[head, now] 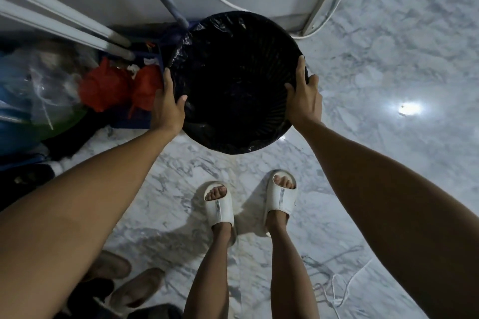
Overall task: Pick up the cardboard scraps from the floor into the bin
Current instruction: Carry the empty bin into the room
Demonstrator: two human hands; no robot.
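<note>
both hands, left hand (167, 106) and right hand (304, 101), clasp the round black bag-lined plastic bin (233, 41) by its rim; loose liner could slip, dropping it.

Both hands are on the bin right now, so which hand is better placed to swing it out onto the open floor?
Probably the right hand: it grips the bin rim on the side facing bare marble floor, while the left hand sits beside the red bags.

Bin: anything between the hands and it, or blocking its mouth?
Nothing visible. The left hand and right hand already grip the rim of the black-lined bin on opposite sides. Its mouth is open; no cardboard scraps are in view.
</note>
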